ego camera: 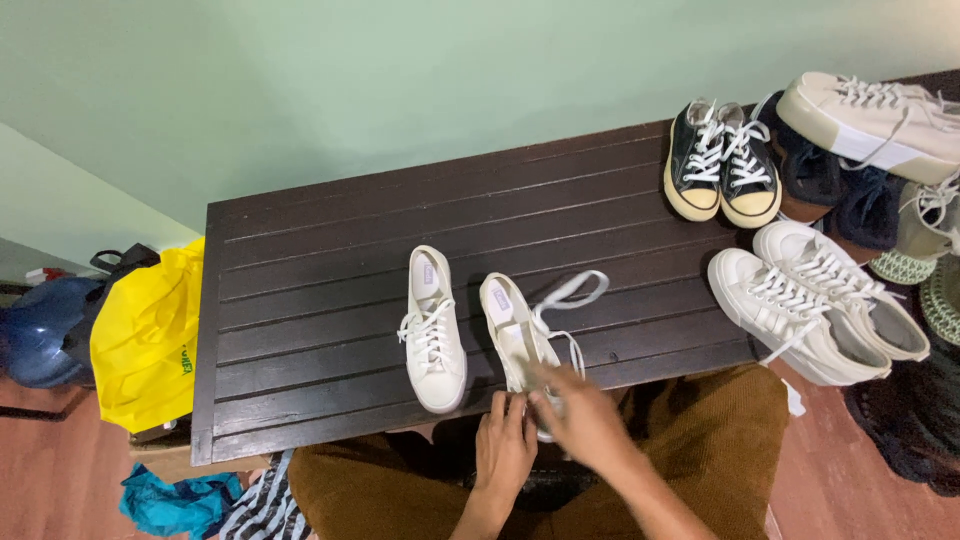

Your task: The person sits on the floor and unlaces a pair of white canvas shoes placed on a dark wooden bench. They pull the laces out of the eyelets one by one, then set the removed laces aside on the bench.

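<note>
Both hands work at the toe end of the right shoe point(516, 335), at the near edge of the bench point(300, 300). Left hand point(503, 445) rests with fingers extended and close together, fingertips touching the toe of that shoe. Right hand point(585, 415) crosses over from the right, fingers bent over the lower lacing; motion blur prevents confirming whether it pinches a lace. The shoe lies directly ahead of both hands, long axis running away from the person, toe near, heel far, tilted slightly left at the heel. Its lace point(570, 295) is loose and loops out to the right of the tongue. Left shoe point(432, 335) lies just beside it on the left, parallel, laced, not touching. Open slat surface extends to the left and beyond both shoes to the wall point(400, 90). Right of the work area, near the bench end, a white pair point(815, 310) lies at an angle; farther back stands a black pair point(722, 160). More shoes are stacked past the right end. A yellow bag point(150, 335) hangs off the left end.
</note>
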